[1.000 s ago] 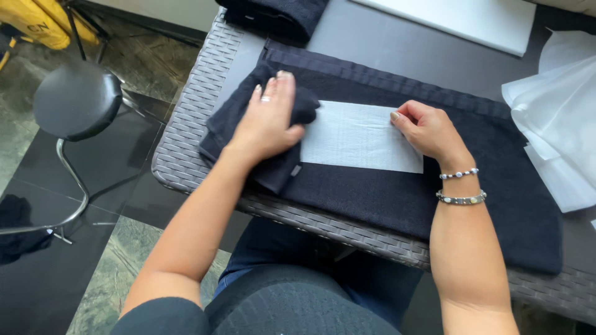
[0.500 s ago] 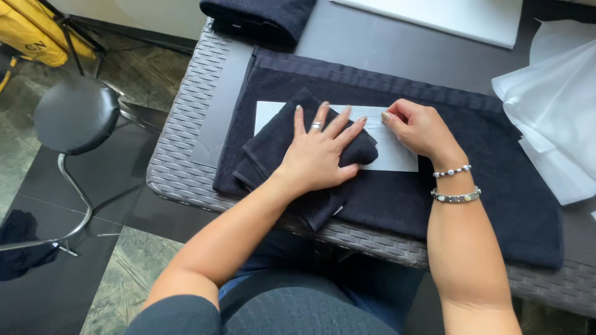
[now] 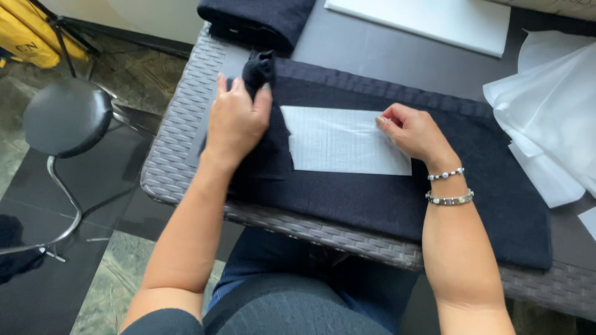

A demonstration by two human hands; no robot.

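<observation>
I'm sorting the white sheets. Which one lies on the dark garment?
The small ribbed sheet under the right hand; the board and the crumpled tissue lie off the garment.

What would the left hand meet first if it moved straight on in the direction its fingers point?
Probably the folded dark garment at the table's far edge. The left hand, gripping a bunched fold of the navy knit, points that way; depth is unclear.

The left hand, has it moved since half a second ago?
Yes. The left hand has slid off the white sheet to the garment's left end, gripping bunched dark fabric.
</observation>
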